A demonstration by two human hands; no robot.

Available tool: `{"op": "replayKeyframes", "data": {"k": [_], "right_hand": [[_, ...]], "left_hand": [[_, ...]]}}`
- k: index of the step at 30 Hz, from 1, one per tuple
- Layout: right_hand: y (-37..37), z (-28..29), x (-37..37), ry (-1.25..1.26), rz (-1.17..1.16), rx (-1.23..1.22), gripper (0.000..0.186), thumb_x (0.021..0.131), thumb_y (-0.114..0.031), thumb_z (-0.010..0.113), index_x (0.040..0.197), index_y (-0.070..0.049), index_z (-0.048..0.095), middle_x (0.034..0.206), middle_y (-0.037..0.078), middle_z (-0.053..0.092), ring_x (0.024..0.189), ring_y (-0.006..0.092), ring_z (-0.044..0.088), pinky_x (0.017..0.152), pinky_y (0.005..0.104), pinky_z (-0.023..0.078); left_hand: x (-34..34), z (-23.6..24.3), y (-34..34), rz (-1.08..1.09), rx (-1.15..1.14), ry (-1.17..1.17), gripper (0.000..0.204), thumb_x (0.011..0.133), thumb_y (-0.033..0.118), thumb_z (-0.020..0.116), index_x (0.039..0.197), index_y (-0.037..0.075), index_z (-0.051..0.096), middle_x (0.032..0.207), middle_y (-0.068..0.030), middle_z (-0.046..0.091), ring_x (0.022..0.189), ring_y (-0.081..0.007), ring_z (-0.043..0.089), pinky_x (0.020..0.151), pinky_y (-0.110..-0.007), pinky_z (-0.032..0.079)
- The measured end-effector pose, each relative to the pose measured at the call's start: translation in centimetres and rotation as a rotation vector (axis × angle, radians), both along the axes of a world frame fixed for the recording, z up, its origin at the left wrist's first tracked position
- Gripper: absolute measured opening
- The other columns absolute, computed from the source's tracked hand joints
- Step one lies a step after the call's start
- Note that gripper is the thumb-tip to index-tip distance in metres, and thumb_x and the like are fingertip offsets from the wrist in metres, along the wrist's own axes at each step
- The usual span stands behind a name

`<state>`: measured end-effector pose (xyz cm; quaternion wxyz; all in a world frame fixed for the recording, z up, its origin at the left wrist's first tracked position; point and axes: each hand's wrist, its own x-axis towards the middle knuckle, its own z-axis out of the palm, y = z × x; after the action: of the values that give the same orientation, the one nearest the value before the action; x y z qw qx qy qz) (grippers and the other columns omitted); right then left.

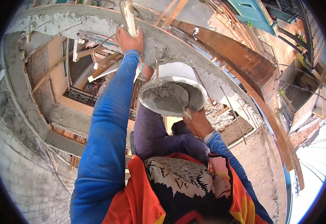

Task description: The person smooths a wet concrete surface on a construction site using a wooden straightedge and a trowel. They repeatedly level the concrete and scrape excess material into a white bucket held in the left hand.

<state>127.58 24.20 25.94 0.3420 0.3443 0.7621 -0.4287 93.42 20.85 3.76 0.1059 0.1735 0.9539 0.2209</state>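
My left hand [128, 39] is closed around a rough upright wooden post [128, 16] at the top of the view. Below and to the right of it, a pale bucket [179, 71] tilts toward me on the concrete ledge, its rim caked with grey. Wet grey mortar [163, 95] lies inside. At the bucket's near right rim, my right hand [199, 124] is closed on the handle of a trowel [183, 98]. The trowel's blade reaches into the mortar and looks coated with it. My fingers hide most of the handle.
I am up on a curved concrete beam [58, 20]. Thin steel bars [233, 112] stick up near the bucket. To the left, an opening drops to loose timbers [105, 67] and a window grille [81, 96]. A long brown board [230, 48] runs along the right side, with wires beyond.
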Motion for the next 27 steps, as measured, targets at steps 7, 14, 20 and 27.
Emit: {"op": "replayKeyframes", "data": {"k": [7,14,20,27], "right_hand": [[5.6,1.3,0.3,0.044,-0.008,-0.346,0.041,0.096,-0.036,0.069,0.115,0.001,0.067,0.106,0.029,0.067,0.100,0.0405,0.068,0.091,0.0459,0.054],[10.9,5.3,1.8,-0.157,-0.038,-0.686,0.060,0.091,-0.047,0.074,0.127,-0.001,0.066,0.111,0.021,0.072,0.097,0.0351,0.071,0.088,0.0390,0.054],[13.5,7.5,3.4,-0.092,-0.063,-0.658,0.055,0.089,-0.036,0.081,0.128,0.001,0.066,0.107,0.018,0.074,0.084,0.0175,0.072,0.078,0.0329,0.057],[5.1,10.3,1.0,-0.087,0.255,-0.017,0.047,0.093,-0.028,0.069,0.134,-0.008,0.055,0.110,0.016,0.064,0.081,0.0351,0.072,0.070,0.0440,0.059]], "left_hand": [[0.0,-0.8,-0.5,-0.011,-0.023,0.050,0.069,0.084,0.041,0.074,0.123,-0.010,0.049,0.121,-0.0334,0.055,0.121,-0.0494,0.047,0.107,-0.057,0.033],[0.1,-0.7,-0.3,0.011,-0.021,0.054,0.066,0.084,0.042,0.074,0.118,-0.010,0.050,0.119,-0.0339,0.055,0.120,-0.0495,0.047,0.106,-0.058,0.033],[0.0,-0.3,-0.5,-0.015,-0.018,0.045,0.071,0.085,0.042,0.074,0.125,-0.012,0.049,0.124,-0.0346,0.054,0.124,-0.0496,0.047,0.110,-0.057,0.032],[-0.2,0.4,0.0,0.016,-0.051,-0.068,0.071,0.086,0.042,0.073,0.127,-0.011,0.048,0.128,-0.0343,0.052,0.127,-0.0498,0.044,0.111,-0.057,0.031]]}}
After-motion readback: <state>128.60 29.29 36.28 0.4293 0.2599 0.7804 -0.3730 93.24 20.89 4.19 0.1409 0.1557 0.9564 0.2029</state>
